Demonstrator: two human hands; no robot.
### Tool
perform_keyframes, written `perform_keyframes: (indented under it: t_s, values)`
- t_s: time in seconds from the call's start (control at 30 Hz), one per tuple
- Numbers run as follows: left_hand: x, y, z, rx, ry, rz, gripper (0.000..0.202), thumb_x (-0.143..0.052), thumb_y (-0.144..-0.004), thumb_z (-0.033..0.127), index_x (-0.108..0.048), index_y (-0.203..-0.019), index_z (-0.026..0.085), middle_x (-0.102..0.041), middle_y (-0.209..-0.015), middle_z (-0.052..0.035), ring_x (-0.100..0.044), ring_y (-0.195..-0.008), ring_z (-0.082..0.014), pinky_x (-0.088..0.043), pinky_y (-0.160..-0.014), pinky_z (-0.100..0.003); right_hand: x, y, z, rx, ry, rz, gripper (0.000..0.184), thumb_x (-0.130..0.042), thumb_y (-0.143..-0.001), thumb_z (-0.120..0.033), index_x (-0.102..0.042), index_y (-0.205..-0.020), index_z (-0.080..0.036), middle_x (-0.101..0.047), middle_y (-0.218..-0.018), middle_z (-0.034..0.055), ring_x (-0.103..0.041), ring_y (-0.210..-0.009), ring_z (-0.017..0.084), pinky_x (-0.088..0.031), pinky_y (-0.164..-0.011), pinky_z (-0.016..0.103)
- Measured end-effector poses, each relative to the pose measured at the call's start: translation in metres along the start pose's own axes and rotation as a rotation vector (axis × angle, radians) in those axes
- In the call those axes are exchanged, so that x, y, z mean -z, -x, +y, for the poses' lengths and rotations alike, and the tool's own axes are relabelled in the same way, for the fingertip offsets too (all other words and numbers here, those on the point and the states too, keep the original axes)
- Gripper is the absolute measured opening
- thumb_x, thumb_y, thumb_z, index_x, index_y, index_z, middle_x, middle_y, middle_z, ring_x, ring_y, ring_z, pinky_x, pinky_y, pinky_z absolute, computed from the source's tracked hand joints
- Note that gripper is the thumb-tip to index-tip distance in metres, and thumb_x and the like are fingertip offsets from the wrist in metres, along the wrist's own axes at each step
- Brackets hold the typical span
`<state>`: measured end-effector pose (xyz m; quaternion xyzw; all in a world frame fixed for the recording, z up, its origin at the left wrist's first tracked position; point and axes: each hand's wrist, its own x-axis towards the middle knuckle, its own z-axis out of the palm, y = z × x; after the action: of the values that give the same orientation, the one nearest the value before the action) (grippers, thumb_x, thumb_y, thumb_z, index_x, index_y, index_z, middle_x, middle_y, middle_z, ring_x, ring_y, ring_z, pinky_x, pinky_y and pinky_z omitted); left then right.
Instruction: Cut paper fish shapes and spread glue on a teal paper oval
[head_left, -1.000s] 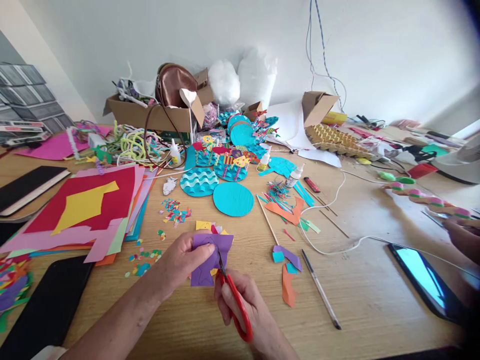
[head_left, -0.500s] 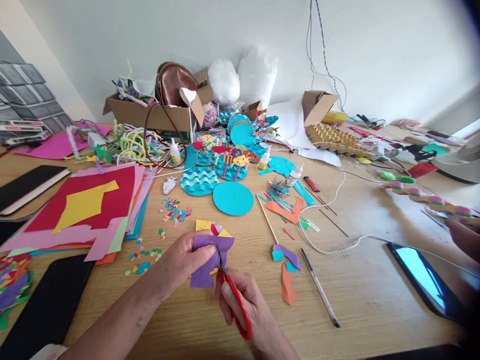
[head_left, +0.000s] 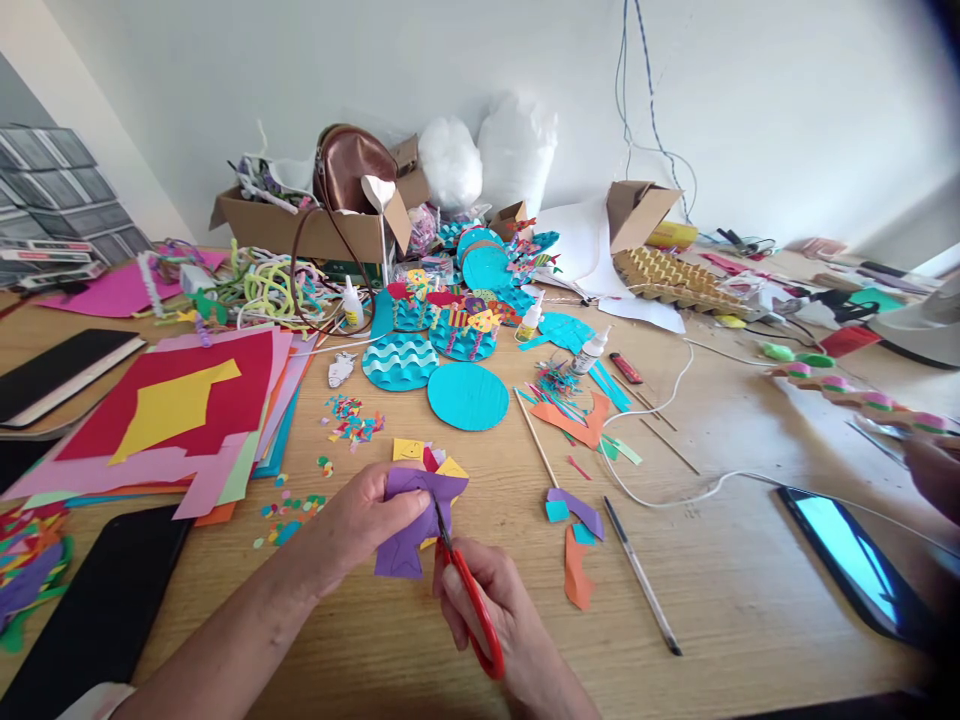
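My left hand (head_left: 384, 515) pinches a piece of purple paper (head_left: 405, 555) with thumb on top; a drawn outline shows on its surface. Red-handled scissors (head_left: 474, 612) are gripped in my right hand (head_left: 491, 590), their blades on the purple paper close to my left thumb. Beneath and just behind the paper lie small yellow paper pieces (head_left: 407, 450), one with a drawing on it. Farther back sits a plain blue disc (head_left: 468, 397), beside another disc with wavy strips (head_left: 400, 362).
Stacked coloured sheets (head_left: 247, 400) and a black phone (head_left: 105, 600) lie left. Confetti (head_left: 356, 425), orange scraps (head_left: 576, 570), a pen (head_left: 641, 575) and a lit phone (head_left: 840, 560) surround my hands. A white cable (head_left: 697, 498) crosses the right. Another person's hand (head_left: 934, 475) shows at the right edge.
The lower part of the purple paper has swung slightly left, away from the scissors. Both hands stay nearly in place, and the view has shifted a little.
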<state>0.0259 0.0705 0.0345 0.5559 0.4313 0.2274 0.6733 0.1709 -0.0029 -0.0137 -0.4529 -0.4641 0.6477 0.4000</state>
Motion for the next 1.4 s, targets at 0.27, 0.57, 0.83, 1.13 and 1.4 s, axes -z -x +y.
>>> perform_keyframes:
  t_s: [0.27,0.57,0.83,1.13,1.4]
  values:
    - [0.0045,-0.0015,-0.0028,-0.038,-0.017,-0.044,0.021,-0.05,-0.073,0.036,-0.054,-0.074,0.016,-0.049,-0.061,0.0033,-0.04,-0.056,-0.0104,-0.031,-0.052,-0.021,0.0011,0.001,0.0026,0.015,0.016,-0.014,0.05,-0.044,-0.079,-0.063,-0.038,-0.056,-0.019,-0.034,-0.042,-0.0076,-0.028,-0.037,0.005,-0.022,-0.037,0.018]
    - [0.0066,0.0011,-0.0031,-0.005,0.038,-0.045,0.023,-0.054,-0.073,0.039,-0.055,-0.073,0.016,-0.054,-0.062,0.0021,-0.046,-0.055,-0.0113,-0.038,-0.053,-0.022,0.0018,0.0008,0.0052,0.016,0.042,-0.016,0.049,-0.043,-0.081,-0.061,-0.037,-0.056,-0.019,-0.032,-0.042,-0.0079,-0.028,-0.038,0.005,-0.022,-0.037,0.018]
    - [0.0034,0.0036,-0.0033,0.004,0.053,0.071,0.023,-0.057,-0.07,0.04,-0.057,-0.075,0.017,-0.052,-0.061,0.0035,-0.046,-0.055,-0.0115,-0.038,-0.052,-0.021,-0.0013,0.0,-0.0009,0.003,0.029,-0.002,0.054,-0.043,-0.075,-0.069,-0.039,-0.055,-0.019,-0.038,-0.041,-0.0064,-0.029,-0.038,0.005,-0.022,-0.039,0.02]
    - [-0.0005,0.0006,-0.0073,-0.054,0.015,0.054,0.021,-0.054,-0.073,0.035,-0.059,-0.074,0.015,-0.055,-0.064,0.0015,-0.049,-0.059,-0.0132,-0.039,-0.056,-0.023,0.0012,0.0015,0.0015,0.07,0.007,-0.033,0.049,-0.044,-0.08,-0.062,-0.04,-0.057,-0.018,-0.04,-0.046,-0.0057,-0.032,-0.043,0.007,-0.024,-0.044,0.021]
    - [-0.003,0.002,-0.0052,-0.032,0.039,0.04,0.023,-0.054,-0.073,0.036,-0.062,-0.076,0.015,-0.055,-0.06,0.002,-0.049,-0.056,-0.0129,-0.039,-0.054,-0.022,0.0007,0.0021,-0.0006,0.045,0.019,-0.022,0.051,-0.043,-0.078,-0.065,-0.041,-0.058,-0.018,-0.039,-0.044,-0.006,-0.03,-0.041,0.006,-0.024,-0.043,0.02]
